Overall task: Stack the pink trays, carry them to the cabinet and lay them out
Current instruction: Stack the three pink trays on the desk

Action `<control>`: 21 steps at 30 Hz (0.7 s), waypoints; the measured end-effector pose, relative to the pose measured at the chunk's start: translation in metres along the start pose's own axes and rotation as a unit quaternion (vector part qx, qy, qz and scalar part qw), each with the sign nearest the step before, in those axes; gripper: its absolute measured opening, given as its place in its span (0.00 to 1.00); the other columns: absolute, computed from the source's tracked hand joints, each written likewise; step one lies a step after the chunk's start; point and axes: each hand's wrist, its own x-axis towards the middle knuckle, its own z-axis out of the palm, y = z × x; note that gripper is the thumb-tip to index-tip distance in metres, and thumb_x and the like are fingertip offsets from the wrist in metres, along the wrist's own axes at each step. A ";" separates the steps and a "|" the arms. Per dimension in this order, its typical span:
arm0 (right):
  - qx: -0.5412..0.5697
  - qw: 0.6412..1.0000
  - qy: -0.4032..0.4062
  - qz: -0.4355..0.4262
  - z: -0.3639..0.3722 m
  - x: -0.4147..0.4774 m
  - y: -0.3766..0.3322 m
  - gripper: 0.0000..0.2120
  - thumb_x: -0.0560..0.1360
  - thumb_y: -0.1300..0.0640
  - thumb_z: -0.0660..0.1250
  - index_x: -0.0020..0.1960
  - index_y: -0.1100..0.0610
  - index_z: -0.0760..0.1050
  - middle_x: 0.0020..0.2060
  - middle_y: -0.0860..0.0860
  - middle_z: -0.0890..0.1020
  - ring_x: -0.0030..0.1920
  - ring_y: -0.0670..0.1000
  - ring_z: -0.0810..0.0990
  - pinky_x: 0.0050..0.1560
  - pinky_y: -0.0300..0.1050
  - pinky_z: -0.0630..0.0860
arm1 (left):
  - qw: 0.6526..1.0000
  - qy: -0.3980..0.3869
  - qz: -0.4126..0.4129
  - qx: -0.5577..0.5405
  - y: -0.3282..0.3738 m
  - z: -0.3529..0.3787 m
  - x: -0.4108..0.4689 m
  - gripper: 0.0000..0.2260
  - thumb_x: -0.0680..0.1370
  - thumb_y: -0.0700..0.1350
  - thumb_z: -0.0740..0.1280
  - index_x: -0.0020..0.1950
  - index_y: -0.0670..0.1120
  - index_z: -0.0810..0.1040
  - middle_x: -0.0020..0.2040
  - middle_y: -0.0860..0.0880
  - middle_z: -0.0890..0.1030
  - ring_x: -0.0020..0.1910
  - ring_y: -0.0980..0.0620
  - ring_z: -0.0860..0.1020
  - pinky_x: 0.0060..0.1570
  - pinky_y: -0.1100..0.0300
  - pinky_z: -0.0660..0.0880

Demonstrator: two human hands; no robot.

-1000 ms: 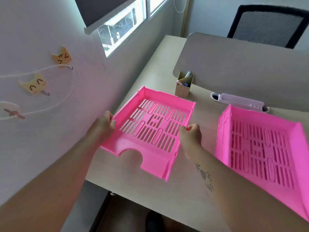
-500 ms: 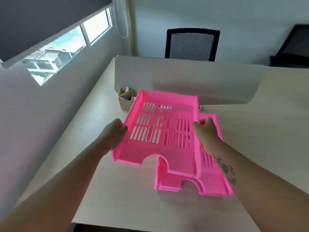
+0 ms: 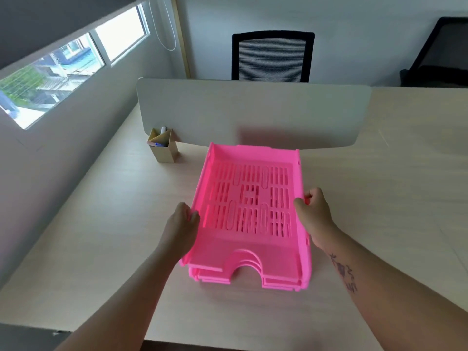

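Two hands, left hand [image 3: 181, 225] and right hand [image 3: 312, 211], pinch the side walls of the top tray [image 3: 249, 198] sitting on the pink stack [image 3: 283, 285] on the desk [image 3: 101, 224]; lifting only this tray risks leaving the lower ones behind.

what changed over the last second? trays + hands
The top pink tray, first held over the desk's left part apart from the other, was carried right and lowered onto the lower pink tray; they now sit nested. The left hand and right hand kept gripping its side rims throughout. The cardboard pen holder stayed by the divider.
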 end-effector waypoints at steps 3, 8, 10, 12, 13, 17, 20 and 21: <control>-0.001 1.000 0.016 -0.003 -0.002 0.001 0.000 0.04 0.78 0.64 0.59 0.50 0.60 0.64 0.37 0.53 0.69 0.33 0.51 0.67 0.31 0.45 0.66 | 1.000 0.008 -0.001 -0.019 0.000 0.005 -0.005 0.11 0.81 0.45 0.58 0.48 0.37 0.70 0.39 0.43 0.75 0.33 0.48 0.69 0.33 0.54 0.65; -0.028 0.999 0.003 -0.018 -0.006 0.003 -0.004 0.03 0.79 0.64 0.58 0.51 0.60 0.63 0.35 0.52 0.69 0.30 0.49 0.66 0.27 0.42 0.64 | 0.999 -0.019 -0.006 -0.031 -0.003 0.010 -0.006 0.12 0.82 0.48 0.57 0.50 0.39 0.71 0.44 0.40 0.79 0.37 0.46 0.73 0.39 0.46 0.77; -0.039 0.999 -0.001 -0.021 -0.004 0.003 -0.003 0.02 0.81 0.63 0.56 0.52 0.60 0.62 0.35 0.51 0.68 0.30 0.49 0.66 0.27 0.42 0.64 | 0.999 -0.025 -0.014 -0.040 -0.005 0.011 -0.004 0.13 0.82 0.49 0.57 0.50 0.39 0.70 0.46 0.39 0.80 0.38 0.46 0.75 0.44 0.42 0.79; -0.051 0.998 -0.005 -0.022 -0.002 0.004 -0.001 0.03 0.82 0.62 0.55 0.56 0.59 0.63 0.36 0.52 0.71 0.30 0.49 0.68 0.28 0.42 0.65 | 0.998 -0.029 -0.025 -0.058 -0.005 0.010 0.000 0.13 0.82 0.51 0.57 0.52 0.41 0.70 0.48 0.39 0.80 0.41 0.46 0.78 0.45 0.40 0.81; -0.056 0.998 -0.007 -0.024 -0.001 0.005 -0.001 0.06 0.83 0.61 0.54 0.58 0.59 0.65 0.36 0.52 0.72 0.30 0.50 0.69 0.28 0.42 0.66 | 0.996 -0.035 -0.030 -0.070 -0.004 0.009 0.001 0.13 0.82 0.52 0.56 0.55 0.42 0.70 0.49 0.40 0.81 0.43 0.45 0.80 0.45 0.40 0.81; -0.077 0.997 -0.022 -0.018 -0.001 0.010 -0.001 0.14 0.83 0.59 0.52 0.66 0.61 0.68 0.38 0.52 0.75 0.32 0.50 0.71 0.30 0.41 0.68 | 0.994 -0.069 -0.031 -0.082 0.002 0.010 -0.001 0.16 0.83 0.52 0.55 0.61 0.42 0.72 0.53 0.42 0.81 0.46 0.45 0.81 0.47 0.44 0.82; -0.073 0.996 -0.045 -0.002 -0.002 0.008 -0.002 0.16 0.83 0.58 0.53 0.69 0.59 0.68 0.42 0.51 0.76 0.37 0.50 0.75 0.34 0.42 0.72 | 0.985 -0.090 -0.027 -0.143 -0.003 0.011 -0.009 0.14 0.83 0.49 0.57 0.63 0.42 0.73 0.52 0.44 0.82 0.46 0.47 0.82 0.44 0.49 0.82; -0.069 0.996 -0.052 0.005 -0.002 0.005 -0.002 0.17 0.83 0.58 0.54 0.70 0.59 0.68 0.44 0.52 0.77 0.39 0.51 0.76 0.36 0.43 0.73 | 0.981 -0.091 -0.028 -0.170 -0.006 0.010 -0.013 0.14 0.83 0.48 0.59 0.64 0.43 0.73 0.52 0.45 0.82 0.47 0.48 0.82 0.43 0.51 0.82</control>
